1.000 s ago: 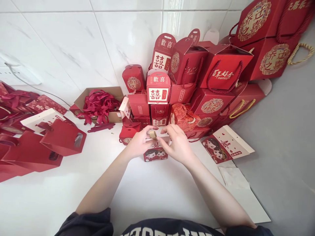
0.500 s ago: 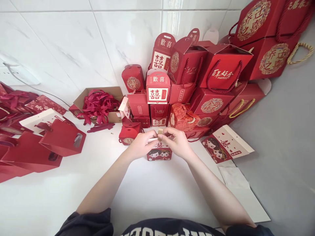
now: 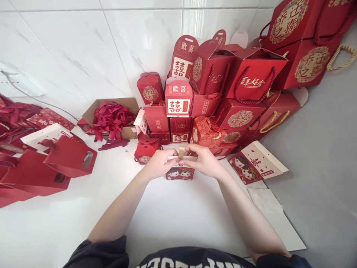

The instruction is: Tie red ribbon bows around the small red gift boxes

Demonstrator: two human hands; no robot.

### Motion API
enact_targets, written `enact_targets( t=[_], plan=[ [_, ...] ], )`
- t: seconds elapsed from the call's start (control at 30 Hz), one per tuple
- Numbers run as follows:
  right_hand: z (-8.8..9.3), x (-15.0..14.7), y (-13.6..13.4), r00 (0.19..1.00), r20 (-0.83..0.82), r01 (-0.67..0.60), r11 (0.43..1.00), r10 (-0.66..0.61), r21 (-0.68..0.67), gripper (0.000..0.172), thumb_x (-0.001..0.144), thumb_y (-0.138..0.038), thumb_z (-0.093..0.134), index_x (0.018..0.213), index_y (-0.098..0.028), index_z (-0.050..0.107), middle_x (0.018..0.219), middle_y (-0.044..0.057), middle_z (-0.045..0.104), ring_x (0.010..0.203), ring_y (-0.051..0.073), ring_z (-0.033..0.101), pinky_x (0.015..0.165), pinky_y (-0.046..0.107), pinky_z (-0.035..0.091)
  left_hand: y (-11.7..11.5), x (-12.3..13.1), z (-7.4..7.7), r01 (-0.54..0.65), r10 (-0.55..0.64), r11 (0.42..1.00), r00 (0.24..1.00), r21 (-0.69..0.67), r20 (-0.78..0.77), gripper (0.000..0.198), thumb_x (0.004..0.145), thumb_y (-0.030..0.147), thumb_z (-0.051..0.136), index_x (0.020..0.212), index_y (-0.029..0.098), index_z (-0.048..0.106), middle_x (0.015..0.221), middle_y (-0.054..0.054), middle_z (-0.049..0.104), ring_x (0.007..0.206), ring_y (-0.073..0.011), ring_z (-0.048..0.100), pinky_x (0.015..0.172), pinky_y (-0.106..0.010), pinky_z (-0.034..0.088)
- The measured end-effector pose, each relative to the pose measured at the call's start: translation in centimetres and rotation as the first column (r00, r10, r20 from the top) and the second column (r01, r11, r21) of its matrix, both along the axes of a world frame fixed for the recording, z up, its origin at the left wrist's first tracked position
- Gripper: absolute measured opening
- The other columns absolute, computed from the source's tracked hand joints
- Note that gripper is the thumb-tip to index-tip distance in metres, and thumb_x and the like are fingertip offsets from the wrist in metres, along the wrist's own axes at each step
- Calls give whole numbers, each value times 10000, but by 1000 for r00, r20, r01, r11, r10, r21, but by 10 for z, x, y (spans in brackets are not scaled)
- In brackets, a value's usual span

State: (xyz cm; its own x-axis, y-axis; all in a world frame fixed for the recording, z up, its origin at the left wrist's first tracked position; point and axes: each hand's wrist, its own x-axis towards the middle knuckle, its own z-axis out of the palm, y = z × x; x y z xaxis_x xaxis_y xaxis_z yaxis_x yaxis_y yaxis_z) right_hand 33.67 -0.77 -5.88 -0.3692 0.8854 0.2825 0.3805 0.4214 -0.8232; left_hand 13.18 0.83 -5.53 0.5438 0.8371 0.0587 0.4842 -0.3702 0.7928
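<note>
A small paper gift box [image 3: 180,174] stands upright on the table in front of me, white above and red below, with cartoon faces on its front. A short gold ribbon loop [image 3: 182,152] sticks up at the middle of its top edge. My left hand [image 3: 162,162] is closed on the top edge left of the ribbon, thumb in front. On the other side, my right hand [image 3: 205,160] pinches the same edge, its curled index finger close to the ribbon. The fingers behind the edge are partly hidden.
Stacked red gift boxes [image 3: 247,83] stand at the back right. A carton [image 3: 131,132] of dark pink ribbons [image 3: 114,115] sits at the back left. More red boxes [image 3: 36,171] lie left; a similar cartoon-faced box [image 3: 258,163] lies right, beside white sheets [image 3: 275,219].
My right hand's fingertips have shifted slightly right, off the gold ribbon, and more of the loop shows. The left hand and the box have barely moved.
</note>
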Motion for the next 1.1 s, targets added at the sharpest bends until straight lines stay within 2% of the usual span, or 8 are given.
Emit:
enact_targets(
  t=[0.17,0.3,0.47,0.6,0.77,0.93,1.1],
  plan=[
    [1,1,-1,1000,-9,-6,1000,6,20,102,836,-280,622,893,-197,613,879,9,650,802,154,601,709,250,467,0,0,-3,7,-7,1000,1000,28,-3,214,885,304,518,946,154,658,846,-37,688,805,-188,647,756,-277,504],
    [2,2,0,999,32,-28,999,27,26,162,811,-291,675,937,-216,607,930,10,659,842,168,610,754,270,465,0,1,-2,5,-4,999,1000,47,-14,212,882,284,507,952,165,668,839,-28,693,802,-183,654,762,-266,501],
    [-2,-1,1,1000,27,-17,998,16,56,93,832,-254,638,890,-208,581,891,8,644,828,169,610,782,287,467,0,1,-1,9,-5,998,999,63,-51,213,882,266,494,969,173,665,905,-18,710,792,-172,650,690,-234,478],
    [-5,1,2,999,-11,-41,999,41,10,88,836,-213,605,923,-210,586,910,11,638,848,165,609,772,278,488,0,1,-1,17,-15,997,999,74,-34,226,888,266,493,1007,177,663,927,-12,710,806,-163,647,704,-225,466],
    [-6,4,3,994,-77,-86,996,83,-33,138,827,-168,584,958,-212,596,919,5,651,860,157,622,800,276,505,0,1,-1,21,-16,997,998,78,-56,233,896,295,496,985,165,667,861,-6,698,733,-149,615,652,-221,443],
    [-9,1,3,997,-72,-43,999,42,-10,140,808,-154,574,938,-202,595,898,7,648,848,158,620,797,280,503,2,1,-2,36,-31,994,998,101,-48,224,902,278,493,993,174,668,824,11,683,664,-119,577,616,-211,408],
    [-7,-5,0,998,-60,4,1000,-3,18,171,770,-128,590,922,-204,589,865,-14,658,793,141,626,755,253,484,-3,1,3,50,-28,985,991,166,-130,153,872,285,539,942,184,630,726,23,644,562,-109,532,554,-217,376]
  ],
)
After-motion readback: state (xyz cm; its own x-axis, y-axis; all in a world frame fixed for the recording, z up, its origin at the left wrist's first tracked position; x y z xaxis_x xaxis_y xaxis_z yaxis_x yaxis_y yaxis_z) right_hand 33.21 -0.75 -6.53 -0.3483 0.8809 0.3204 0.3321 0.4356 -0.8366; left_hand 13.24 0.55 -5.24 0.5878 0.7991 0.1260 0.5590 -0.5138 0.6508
